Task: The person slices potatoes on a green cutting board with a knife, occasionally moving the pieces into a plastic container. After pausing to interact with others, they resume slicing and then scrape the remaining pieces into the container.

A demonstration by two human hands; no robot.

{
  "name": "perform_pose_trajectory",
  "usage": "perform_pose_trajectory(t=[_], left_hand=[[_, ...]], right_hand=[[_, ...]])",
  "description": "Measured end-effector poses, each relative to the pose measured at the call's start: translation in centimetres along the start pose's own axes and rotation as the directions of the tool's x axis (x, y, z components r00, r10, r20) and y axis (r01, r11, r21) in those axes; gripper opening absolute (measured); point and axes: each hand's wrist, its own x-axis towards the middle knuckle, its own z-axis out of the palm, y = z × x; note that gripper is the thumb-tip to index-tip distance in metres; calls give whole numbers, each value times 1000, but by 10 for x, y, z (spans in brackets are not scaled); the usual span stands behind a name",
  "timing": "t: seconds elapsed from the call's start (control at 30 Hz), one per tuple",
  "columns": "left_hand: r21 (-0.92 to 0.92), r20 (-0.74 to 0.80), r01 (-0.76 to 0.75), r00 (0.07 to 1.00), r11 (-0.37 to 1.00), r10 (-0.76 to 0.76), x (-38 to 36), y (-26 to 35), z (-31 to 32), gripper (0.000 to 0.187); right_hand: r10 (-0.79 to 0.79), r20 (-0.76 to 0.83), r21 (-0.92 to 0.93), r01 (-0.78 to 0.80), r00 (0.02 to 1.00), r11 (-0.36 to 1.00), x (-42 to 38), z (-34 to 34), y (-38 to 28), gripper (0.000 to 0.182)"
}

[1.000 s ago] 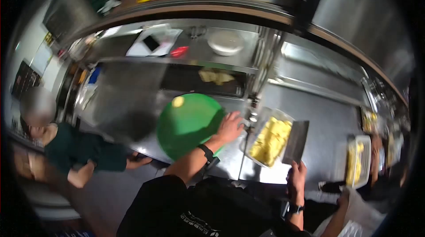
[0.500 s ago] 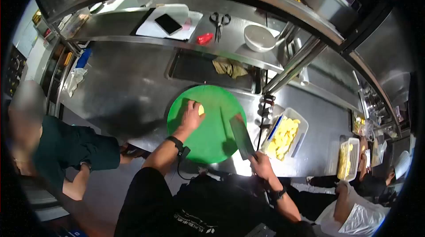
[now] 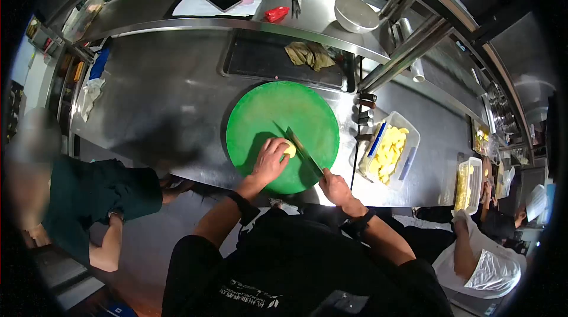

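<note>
Head camera: from here I see the left grip (image 3: 270,161) steadying a yellow piece (image 3: 290,149) at its two o'clock on the green board (image 3: 284,104); the right grip (image 3: 336,190) holds the cleaver (image 3: 306,153) by its handle, blade toward eleven o'clock, just beside the piece.

The scene is unevenly lit, with a pale glare washing the steel tabletop (image 3: 171,86) close to the green board (image 3: 284,101) and darkness gathering at the far left and right. Soft shadows lie on the board to the left of the left hand (image 3: 271,159) and the knife (image 3: 303,150), so light seems to come from above and the right, and another broad shadow dims the tabletop farther left. The middle is reasonably sharp, but the wide lens bows the shelf (image 3: 195,23), black fills the corners, and the head of the person (image 3: 100,192) at left is a blurred smear.
</note>
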Motion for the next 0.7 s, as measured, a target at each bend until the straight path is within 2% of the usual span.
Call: perform_pose_trajectory(t=[0.03,0.13,0.27,0.3,0.43,0.7], left_hand=[[-12,47,-66,997,998,66,0,-3,0,25],[36,17,-202,979,979,201,-2,-12,1,17],[19,2,-231,973,973,231,0,-22,2,18],[5,6,-226,974,974,226,2,-23,3,19],[2,20,-226,974,974,225,2,-24,2,19],[-34,-5,-223,975,974,223,1,-27,6,21]], right_hand=[[-10,-1,12,10,1000,1000,-2,-9,-3,24],[-89,-25,-24,89,996,996,-10,-43,-17,21],[-100,-32,-55,98,995,994,-19,-71,-48,17],[-147,-7,-40,147,989,988,-20,-77,-53,20],[-190,24,-32,191,981,981,-15,-67,-50,22],[-106,142,-46,113,984,992,-8,-61,-52,22]])
